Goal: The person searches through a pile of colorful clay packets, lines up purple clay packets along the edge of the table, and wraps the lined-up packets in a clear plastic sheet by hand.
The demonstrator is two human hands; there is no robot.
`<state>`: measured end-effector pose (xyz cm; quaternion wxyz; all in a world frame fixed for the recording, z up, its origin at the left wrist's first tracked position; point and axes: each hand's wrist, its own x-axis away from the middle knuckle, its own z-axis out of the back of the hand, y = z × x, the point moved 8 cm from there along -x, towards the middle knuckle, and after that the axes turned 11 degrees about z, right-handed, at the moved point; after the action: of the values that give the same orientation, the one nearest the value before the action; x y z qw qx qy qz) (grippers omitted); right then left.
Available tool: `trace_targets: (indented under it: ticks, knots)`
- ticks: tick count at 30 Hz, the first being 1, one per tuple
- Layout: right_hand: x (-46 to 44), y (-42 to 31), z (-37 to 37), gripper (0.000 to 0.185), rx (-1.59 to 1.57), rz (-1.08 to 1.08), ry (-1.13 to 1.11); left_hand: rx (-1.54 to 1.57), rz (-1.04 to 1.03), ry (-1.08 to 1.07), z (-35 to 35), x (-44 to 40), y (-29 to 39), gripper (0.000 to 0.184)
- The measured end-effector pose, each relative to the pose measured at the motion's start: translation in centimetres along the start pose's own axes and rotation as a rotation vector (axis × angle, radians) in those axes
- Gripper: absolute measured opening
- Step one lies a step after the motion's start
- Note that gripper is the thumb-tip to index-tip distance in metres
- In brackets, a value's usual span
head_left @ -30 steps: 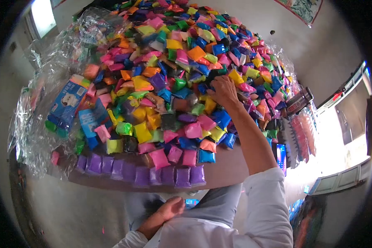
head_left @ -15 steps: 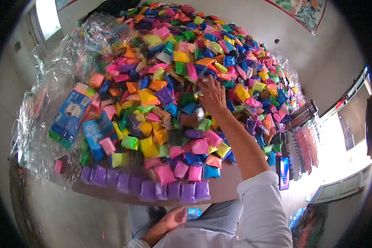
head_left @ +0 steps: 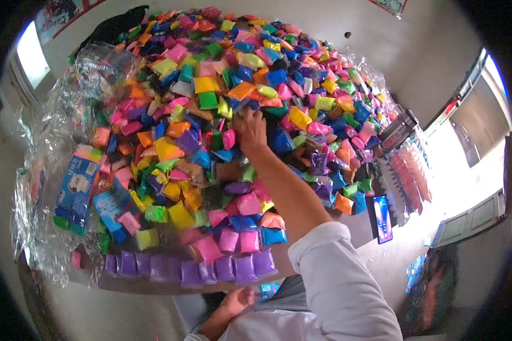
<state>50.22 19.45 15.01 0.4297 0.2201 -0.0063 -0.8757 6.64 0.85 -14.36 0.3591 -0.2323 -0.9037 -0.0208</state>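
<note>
Pale walls [head_left: 324,17] rise behind a broad bench [head_left: 355,226], with a bright window [head_left: 33,55] at the upper left and strong light at the right. Over most of the bench lies a mound of small packets [head_left: 206,85] in pink, yellow, orange, green, blue and purple. The right hand [head_left: 250,129] reaches into the middle of this mound, its forearm above the nearer packets and its white sleeve [head_left: 347,278] folded back. Its fingers bend downward, with a bright pink packet [head_left: 228,138] just to the left and a deep blue packet [head_left: 280,140] just to the right. The left hand [head_left: 239,298] is low over the lap, in front of the bench's near edge and apart from the mound, close to a small blue item [head_left: 269,291]. Because the right fingertips are hidden among the packets and the left hand is blurred, I cannot tell whether either grip is spread, pressed together or pinching something. Purple packets [head_left: 244,269] sit side by side in a row along the near edge. At the left, crumpled clear plastic [head_left: 40,182] lies beside a blue pack printed with a white dog [head_left: 77,184]. At the right, a phone [head_left: 383,219] with a lit screen lies near a dark cylinder [head_left: 398,131].
</note>
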Motion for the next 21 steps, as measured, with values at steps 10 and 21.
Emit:
trace_targets:
  ticks: [10,21]
  knots:
    - [2.8,2.2,6.9,0.015,-0.078,0.248,0.369,-0.010,-0.084,-0.086,-1.8,3.3,0.3,0.019]
    - [4.3,15.3,13.4,0.032,0.076,-0.123,0.056,-0.024,-0.086,-0.119,-2.6,2.2,-0.2,0.019]
